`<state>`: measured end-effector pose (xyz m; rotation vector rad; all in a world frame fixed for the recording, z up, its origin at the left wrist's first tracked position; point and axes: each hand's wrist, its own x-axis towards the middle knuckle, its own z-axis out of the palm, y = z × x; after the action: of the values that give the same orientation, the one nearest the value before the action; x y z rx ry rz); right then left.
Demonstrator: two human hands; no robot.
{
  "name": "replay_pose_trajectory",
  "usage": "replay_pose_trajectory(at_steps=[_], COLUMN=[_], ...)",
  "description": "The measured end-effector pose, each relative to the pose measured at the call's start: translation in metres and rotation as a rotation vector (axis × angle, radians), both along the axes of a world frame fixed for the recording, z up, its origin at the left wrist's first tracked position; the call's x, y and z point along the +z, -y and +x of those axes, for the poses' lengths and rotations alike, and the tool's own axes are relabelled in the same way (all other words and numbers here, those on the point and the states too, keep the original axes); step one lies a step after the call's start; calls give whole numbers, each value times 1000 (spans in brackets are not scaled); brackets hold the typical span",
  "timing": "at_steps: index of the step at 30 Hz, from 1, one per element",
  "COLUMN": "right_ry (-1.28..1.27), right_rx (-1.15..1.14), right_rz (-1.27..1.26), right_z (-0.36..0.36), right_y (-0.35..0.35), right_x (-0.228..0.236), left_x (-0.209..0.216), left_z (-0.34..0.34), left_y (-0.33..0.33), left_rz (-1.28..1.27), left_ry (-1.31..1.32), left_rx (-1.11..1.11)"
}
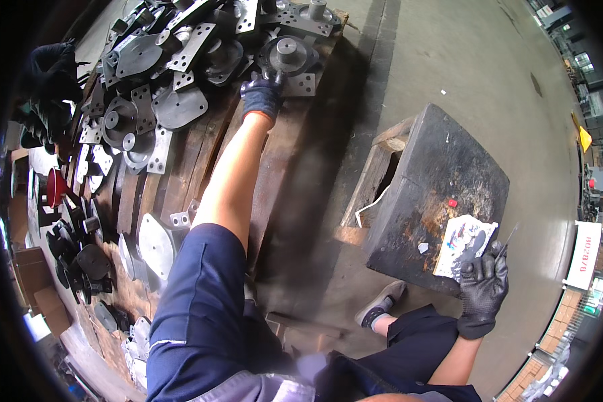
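1. Grey, smooth workshop floor stretches away behind a brown timber-plank surface on the left and a low, black, scuffed wooden surface on the right.
2. On the timber, near its far right corner, sits a round grey metal disc with a short upright cylinder at its centre; a grey rectangular plate pierced with holes shows just beside it, on the near side.
3. The left hand, in a dark glove with an orange cuff, reaches to the disc's near edge, its fingers bent and slightly apart; whether they grip it, I cannot tell.
4. The right hand, in a black textured glove, is curled, pinching a thin dark stick at the near right corner of the black surface.
5. Next to that hand lies a white, colour-stained sheet of paper, with a small red cap beyond it and a white scrap to its left.
6. Farther left, many grey metal plates and discs lie heaped on the timber.
7. At the far right stands a white sign with red lettering.
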<state>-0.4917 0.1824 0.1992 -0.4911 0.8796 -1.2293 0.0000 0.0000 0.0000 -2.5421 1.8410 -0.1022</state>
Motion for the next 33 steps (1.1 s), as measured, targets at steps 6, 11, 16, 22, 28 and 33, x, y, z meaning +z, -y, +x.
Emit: replay_pose_trajectory(at_steps=[6, 11, 16, 22, 28, 33], right_ry=[-77, -80, -93, -74, -83, -137], right_rx=[-68, -67, -40, -9, 118, 98], right_rz=[14, 30, 35, 21, -16, -28], right_z=[15, 15, 23, 32, 43, 40], right_y=[13, 15, 14, 6, -6, -14], right_x=[-2, 4, 6, 3, 3, 5], left_x=[-12, 24, 54, 67, 74, 75], left_z=[3, -9, -42, -38, 20, 68], left_y=[23, 25, -8, -59, -126, -191], left_rz=[-183, -7, -112, -19, 13, -1], left_ry=[121, -52, -204, -498, -1261, -1148], left_rx=[9, -90, -210, -164, -57, -321])
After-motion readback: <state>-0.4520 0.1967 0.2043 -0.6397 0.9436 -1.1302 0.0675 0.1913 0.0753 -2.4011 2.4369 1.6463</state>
